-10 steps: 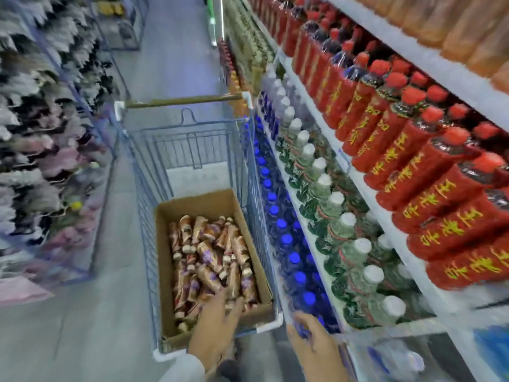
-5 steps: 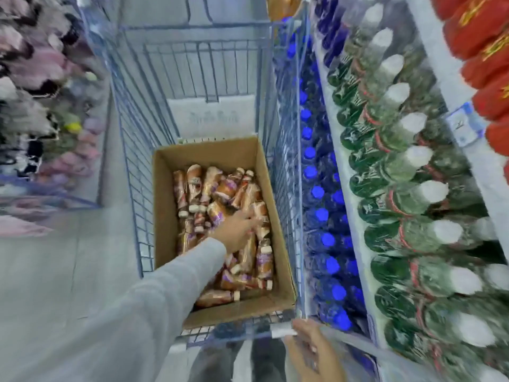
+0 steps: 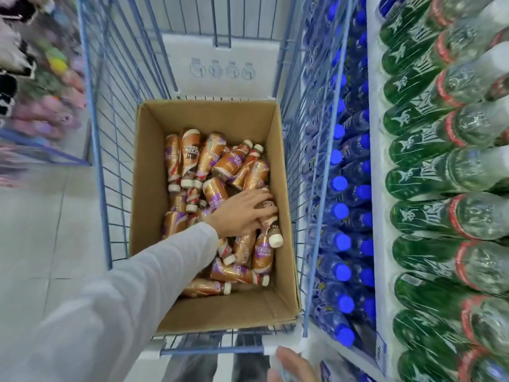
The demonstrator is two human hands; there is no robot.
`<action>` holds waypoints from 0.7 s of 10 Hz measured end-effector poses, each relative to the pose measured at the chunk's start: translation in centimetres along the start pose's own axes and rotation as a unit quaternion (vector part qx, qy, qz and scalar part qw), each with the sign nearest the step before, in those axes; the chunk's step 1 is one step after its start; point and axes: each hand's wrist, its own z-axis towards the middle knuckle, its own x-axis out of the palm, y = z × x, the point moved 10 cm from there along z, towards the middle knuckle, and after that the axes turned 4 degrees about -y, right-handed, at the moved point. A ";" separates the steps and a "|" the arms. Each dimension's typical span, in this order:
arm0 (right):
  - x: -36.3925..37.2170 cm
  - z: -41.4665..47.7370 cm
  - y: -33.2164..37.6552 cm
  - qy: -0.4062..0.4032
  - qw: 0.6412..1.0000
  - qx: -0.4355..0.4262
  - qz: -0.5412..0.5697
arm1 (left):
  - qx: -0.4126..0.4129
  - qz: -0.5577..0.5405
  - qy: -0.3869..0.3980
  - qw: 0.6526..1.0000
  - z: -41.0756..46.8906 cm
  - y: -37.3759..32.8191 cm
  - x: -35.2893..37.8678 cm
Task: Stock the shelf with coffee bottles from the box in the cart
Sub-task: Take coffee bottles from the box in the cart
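- The coffee bottles lie in a messy pile in the box, inside the cart.
- The left hand reaches in and curls its fingers over one bottle at the box's 3 o'clock side.
- The right hand sits at 5 o'clock by the cart corner, cut off; I cannot tell its grip.
- The bottles look small, light, hard and slippery. Hold the fat middle, not the cap.
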 end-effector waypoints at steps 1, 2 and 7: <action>4.6 -3.3 0.1 0.002 0.999 -0.026 -0.018 | -0.225 -0.237 -0.090 0.941 -2.8 1.5 -3.0; 6.8 -1.8 7.7 0.031 0.998 -0.051 -0.010 | -0.377 -0.390 -0.162 0.825 -6.3 1.9 -5.0; 20.4 7.7 41.2 0.101 0.925 -0.331 -0.157 | -0.498 -0.651 -0.447 0.359 -28.4 -1.7 -16.3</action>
